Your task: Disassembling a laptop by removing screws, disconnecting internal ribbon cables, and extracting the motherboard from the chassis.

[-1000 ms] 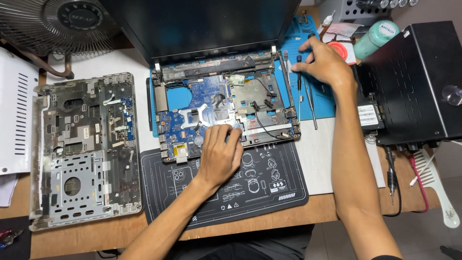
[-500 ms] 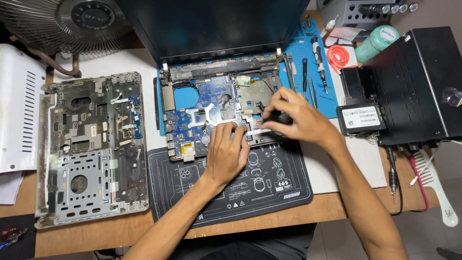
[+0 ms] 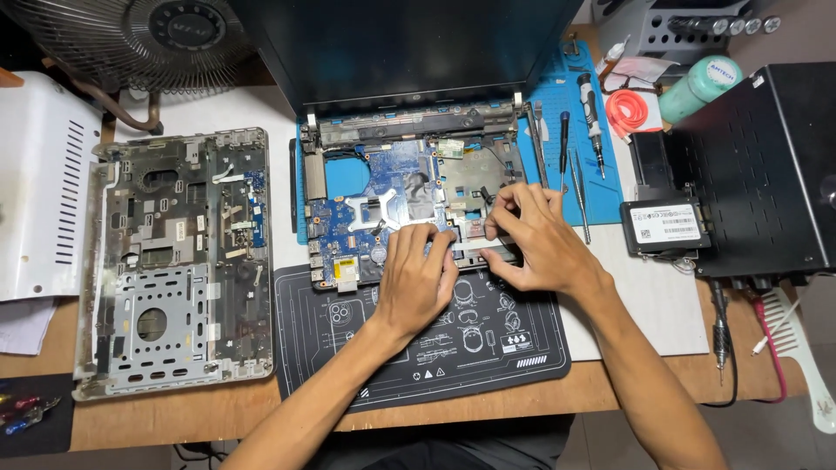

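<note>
At frame centre I see the opened laptop base with its blue circuit board on a black printed work mat. My left hand presses flat on the board's lower edge, fingers together and holding nothing. My right hand sits just beside it — fingers pinched narrow on a small part I cannot make out. A grey removed palmrest cover lies at left on the table; screwdrivers rest on a blue mat upper right.

Both hands rest on the opened laptop's blue motherboard.
</note>
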